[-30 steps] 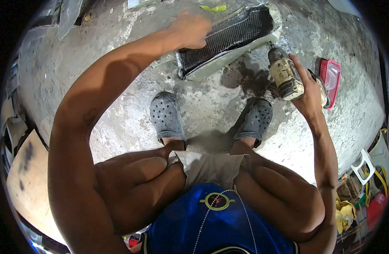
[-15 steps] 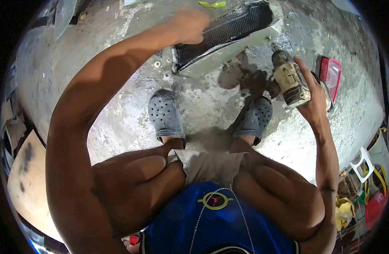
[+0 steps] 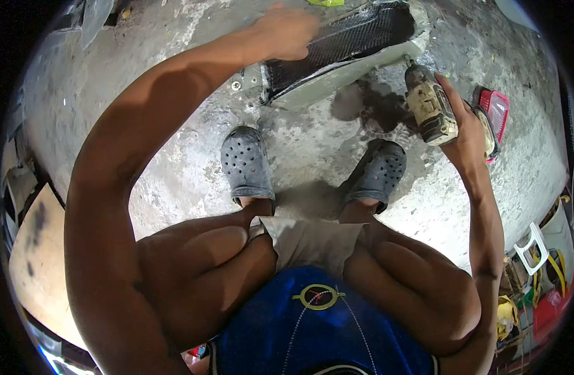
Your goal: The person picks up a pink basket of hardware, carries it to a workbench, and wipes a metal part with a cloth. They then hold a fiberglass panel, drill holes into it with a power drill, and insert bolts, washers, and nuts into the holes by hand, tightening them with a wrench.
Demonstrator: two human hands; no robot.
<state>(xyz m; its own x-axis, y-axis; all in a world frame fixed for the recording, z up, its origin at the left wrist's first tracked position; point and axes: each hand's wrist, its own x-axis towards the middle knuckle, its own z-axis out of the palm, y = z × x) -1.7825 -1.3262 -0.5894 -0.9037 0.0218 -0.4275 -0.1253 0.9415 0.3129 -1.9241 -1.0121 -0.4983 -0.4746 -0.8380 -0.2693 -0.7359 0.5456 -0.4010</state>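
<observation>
- Head view shows our black woven panel in its pale mould on the floor, beyond our clogs, seemingly for easy reach.
- Our left hand is at its left end, perhaps steadying; blur hides that grip, so we cannot tell.
- Our right hand clamps the drill, nose toward the mould, probably for aim.
- Beside it sits a red basket.

Panel glossy, woven; floor rough concrete.
</observation>
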